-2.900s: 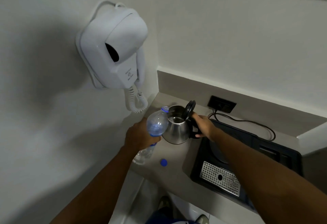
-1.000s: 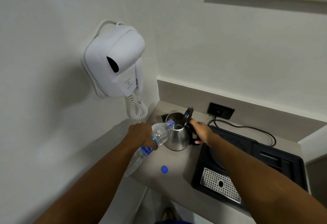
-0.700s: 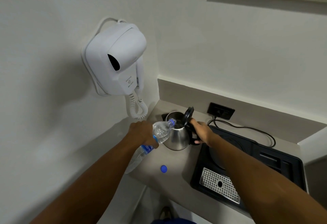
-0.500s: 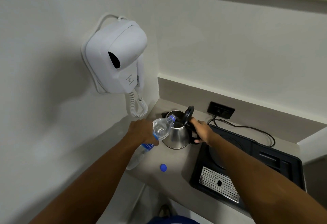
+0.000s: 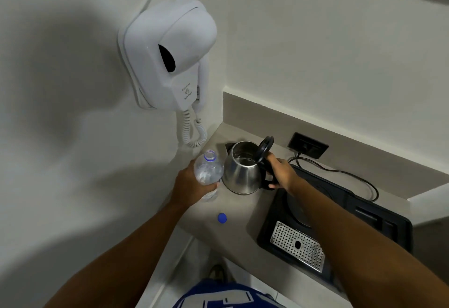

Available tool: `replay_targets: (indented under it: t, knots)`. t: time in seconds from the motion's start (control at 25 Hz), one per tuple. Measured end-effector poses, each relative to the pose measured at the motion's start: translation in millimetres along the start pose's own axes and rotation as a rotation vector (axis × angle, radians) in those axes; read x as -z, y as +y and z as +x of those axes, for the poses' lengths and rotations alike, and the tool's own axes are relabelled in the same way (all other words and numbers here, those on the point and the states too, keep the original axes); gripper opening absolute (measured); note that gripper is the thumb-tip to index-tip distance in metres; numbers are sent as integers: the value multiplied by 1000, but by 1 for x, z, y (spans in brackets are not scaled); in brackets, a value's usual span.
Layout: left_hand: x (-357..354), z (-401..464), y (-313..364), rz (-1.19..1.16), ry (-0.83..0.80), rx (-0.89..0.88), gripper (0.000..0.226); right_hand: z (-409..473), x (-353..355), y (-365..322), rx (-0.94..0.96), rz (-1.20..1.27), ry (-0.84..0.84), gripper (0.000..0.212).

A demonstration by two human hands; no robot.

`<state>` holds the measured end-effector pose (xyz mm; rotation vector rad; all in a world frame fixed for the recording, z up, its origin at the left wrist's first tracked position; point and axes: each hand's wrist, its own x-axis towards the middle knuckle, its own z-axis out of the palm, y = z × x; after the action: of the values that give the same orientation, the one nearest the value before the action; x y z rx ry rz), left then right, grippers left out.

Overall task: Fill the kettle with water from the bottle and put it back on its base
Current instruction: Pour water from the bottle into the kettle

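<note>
A steel kettle (image 5: 241,174) stands on the grey counter (image 5: 239,222) with its black lid (image 5: 265,148) flipped up; water glints inside. My right hand (image 5: 279,172) grips its black handle. My left hand (image 5: 194,187) holds a clear plastic bottle (image 5: 208,169) upright just left of the kettle, its open mouth facing up. The bottle's blue cap (image 5: 221,218) lies on the counter in front. The kettle's round base (image 5: 297,207) sits in a black tray (image 5: 379,220) to the right, partly hidden by my right arm.
A white wall-mounted hair dryer (image 5: 170,57) with a coiled cord (image 5: 193,132) hangs close above the counter's left end. A black wall socket (image 5: 308,148) and cable (image 5: 349,176) lie behind the tray. A perforated metal drip grate (image 5: 297,245) fills the tray's front.
The bottle was tilted with its mouth over the kettle opening; now my left hand has drawn it back and stood it upright beside the kettle. My right hand stays on the handle.
</note>
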<state>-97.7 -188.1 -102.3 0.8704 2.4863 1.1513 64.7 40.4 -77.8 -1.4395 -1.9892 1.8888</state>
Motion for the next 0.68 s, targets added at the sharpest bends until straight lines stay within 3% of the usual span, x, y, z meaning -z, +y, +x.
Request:
replay_targets:
  t: [0.24,0.4,0.48,0.56,0.68]
  knots:
    - [-12,-12,-23,-100,-69,-23,85,0,0,0,-4,9,-2,62]
    - [-26,-32,-40,-398,-103,11,93,-1,-1,-1,0,9,-8,62]
    - [-43,-61,-50,-274,-6,119,87,-2,0,-1,14,11,-10,62]
    - [-60,-84,-59,-6,29,151,74,-4,0,-3,14,0,-15,62]
    - [-75,-94,-62,200,-112,-102,41,-6,0,-4,17,20,-24,65]
